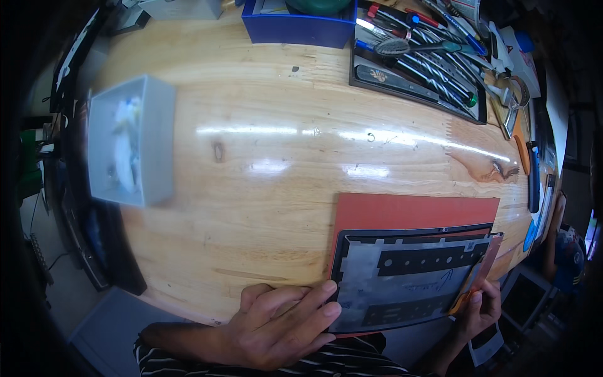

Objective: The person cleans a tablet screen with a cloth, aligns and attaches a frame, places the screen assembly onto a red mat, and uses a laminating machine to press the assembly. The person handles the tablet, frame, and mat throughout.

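A tablet-sized screen panel (418, 286), its grey back facing up with black strips and an orange ribbon cable (461, 303), lies over a black frame (340, 257). Its right edge reaches past the frame and appears tilted up. Beneath them is a red mat (414, 210). My left hand (282, 323) holds the left edge, its fingertips pressed there; what its thumb does is hidden. At the lower right corner, my right hand (482, 308) pinches the panel's edge beside the orange cable, thumb on top.
On the left stands a pale box (158, 141) with small bags inside. A blue box (298, 30) is at the back. A black tray (418, 94) of tools and pens fills the back right, with a tape roll (519, 92) and cutter (534, 176) beyond. Another person (568, 251) is at far right.
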The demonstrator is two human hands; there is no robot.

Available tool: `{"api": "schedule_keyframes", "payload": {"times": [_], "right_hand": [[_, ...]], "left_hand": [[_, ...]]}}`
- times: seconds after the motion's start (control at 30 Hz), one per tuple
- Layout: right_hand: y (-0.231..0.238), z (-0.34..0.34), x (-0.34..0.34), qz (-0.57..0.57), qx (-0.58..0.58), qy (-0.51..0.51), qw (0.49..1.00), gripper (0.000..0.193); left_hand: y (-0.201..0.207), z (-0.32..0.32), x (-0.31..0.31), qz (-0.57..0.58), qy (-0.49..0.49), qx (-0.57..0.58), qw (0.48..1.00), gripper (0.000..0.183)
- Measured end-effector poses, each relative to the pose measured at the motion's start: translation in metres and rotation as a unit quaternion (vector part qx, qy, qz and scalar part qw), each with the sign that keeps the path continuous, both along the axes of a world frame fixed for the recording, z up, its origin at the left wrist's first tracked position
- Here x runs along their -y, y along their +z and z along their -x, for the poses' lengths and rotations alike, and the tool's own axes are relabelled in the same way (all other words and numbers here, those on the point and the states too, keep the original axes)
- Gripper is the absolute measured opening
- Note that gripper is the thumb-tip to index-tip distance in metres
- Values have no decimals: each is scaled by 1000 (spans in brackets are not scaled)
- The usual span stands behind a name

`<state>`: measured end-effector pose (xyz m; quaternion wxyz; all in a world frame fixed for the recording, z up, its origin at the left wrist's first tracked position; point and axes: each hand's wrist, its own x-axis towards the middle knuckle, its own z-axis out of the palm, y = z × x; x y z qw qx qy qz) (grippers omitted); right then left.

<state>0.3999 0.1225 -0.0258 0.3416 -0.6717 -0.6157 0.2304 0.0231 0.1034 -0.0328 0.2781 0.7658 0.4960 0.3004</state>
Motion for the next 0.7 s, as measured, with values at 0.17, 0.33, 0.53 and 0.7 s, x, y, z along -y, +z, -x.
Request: {"api": "schedule_keyframes", "payload": {"times": [0.17, 0.33, 0.53, 0.7], "right_hand": [[2, 2, 0, 13, -7, -2, 1000, 32], [3, 2, 1, 13, -13, 7, 1000, 31], [2, 1, 1, 10, -16, 2, 1000, 33], [1, 3, 0, 4, -17, 0, 1000, 32]], "left_hand": [[-1, 1, -3, 22, -6, 15, 1000, 53], [4, 1, -3, 50, 5, 26, 998, 56], [0, -3, -4, -20, 27, -34, 999, 46], [-2, -8, -4, -43, 68, -52, 995, 42]]}}
